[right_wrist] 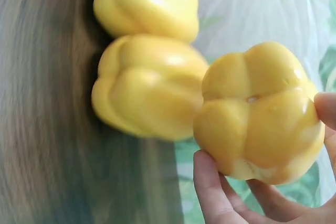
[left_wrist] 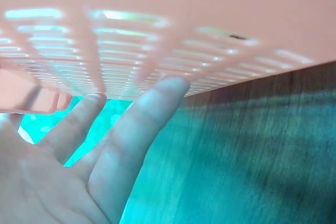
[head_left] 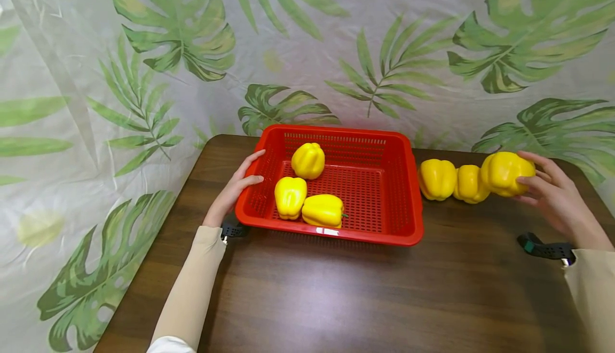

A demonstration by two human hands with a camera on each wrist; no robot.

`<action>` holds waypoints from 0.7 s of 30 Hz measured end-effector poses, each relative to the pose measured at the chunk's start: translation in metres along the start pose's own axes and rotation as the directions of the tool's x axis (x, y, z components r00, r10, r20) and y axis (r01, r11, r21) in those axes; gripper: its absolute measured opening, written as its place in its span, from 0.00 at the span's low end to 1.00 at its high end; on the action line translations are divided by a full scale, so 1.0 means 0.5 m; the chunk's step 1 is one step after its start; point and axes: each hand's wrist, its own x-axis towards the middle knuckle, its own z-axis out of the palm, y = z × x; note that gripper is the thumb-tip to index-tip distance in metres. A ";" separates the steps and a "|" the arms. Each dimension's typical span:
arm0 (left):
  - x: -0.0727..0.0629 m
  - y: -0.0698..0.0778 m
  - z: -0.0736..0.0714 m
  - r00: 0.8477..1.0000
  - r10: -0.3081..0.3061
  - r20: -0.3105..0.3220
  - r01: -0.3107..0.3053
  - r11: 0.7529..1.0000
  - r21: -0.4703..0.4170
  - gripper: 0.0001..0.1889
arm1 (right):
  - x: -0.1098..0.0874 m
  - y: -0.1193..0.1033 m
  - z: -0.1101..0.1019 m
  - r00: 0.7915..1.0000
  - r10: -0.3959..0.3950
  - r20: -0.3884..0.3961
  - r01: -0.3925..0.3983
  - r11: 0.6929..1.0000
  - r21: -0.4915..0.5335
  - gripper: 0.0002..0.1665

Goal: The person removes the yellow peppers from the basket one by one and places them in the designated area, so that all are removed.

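My right hand [head_left: 557, 198] holds a yellow bell pepper [head_left: 506, 174] between thumb and fingers, above the right part of the table. Close up in the right wrist view, the lobed end of this held pepper [right_wrist: 257, 114] faces the camera. Two more yellow peppers, one [head_left: 438, 179] beside the basket and another [head_left: 471, 183] partly behind the held one, lie in a row. At the left, my left hand [head_left: 233, 190] grips the rim of the red plastic basket [head_left: 331, 238]; its fingers [left_wrist: 142, 129] reach along the slotted outer wall. Inside the basket are three peppers [head_left: 308, 161].
The dark wooden table [head_left: 326, 294] carries everything. A leaf-patterned sheet [head_left: 307, 48] hangs behind it and down the left side. Black straps circle both wrists, the right one [head_left: 548, 249] showing plainly. The basket's right half shows its bare slotted floor.
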 end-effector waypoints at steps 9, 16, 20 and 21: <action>-0.001 -0.001 0.000 1.000 0.008 0.000 -0.008 1.000 -0.012 0.33 | -0.009 0.026 -0.043 0.998 0.017 -0.059 -0.017 1.000 -0.002 0.33; -0.002 -0.002 0.000 1.000 0.012 0.007 -0.012 1.000 -0.028 0.33 | -0.009 0.046 -0.060 0.998 0.022 -0.059 -0.023 1.000 -0.011 0.32; 0.000 -0.003 0.000 1.000 0.016 0.006 -0.016 1.000 -0.023 0.33 | -0.008 0.056 -0.068 0.997 0.033 -0.072 -0.037 0.998 -0.054 0.32; 0.000 -0.003 0.000 1.000 0.018 0.005 -0.018 1.000 -0.023 0.33 | -0.008 0.058 -0.070 0.996 0.036 -0.076 -0.041 0.997 -0.066 0.32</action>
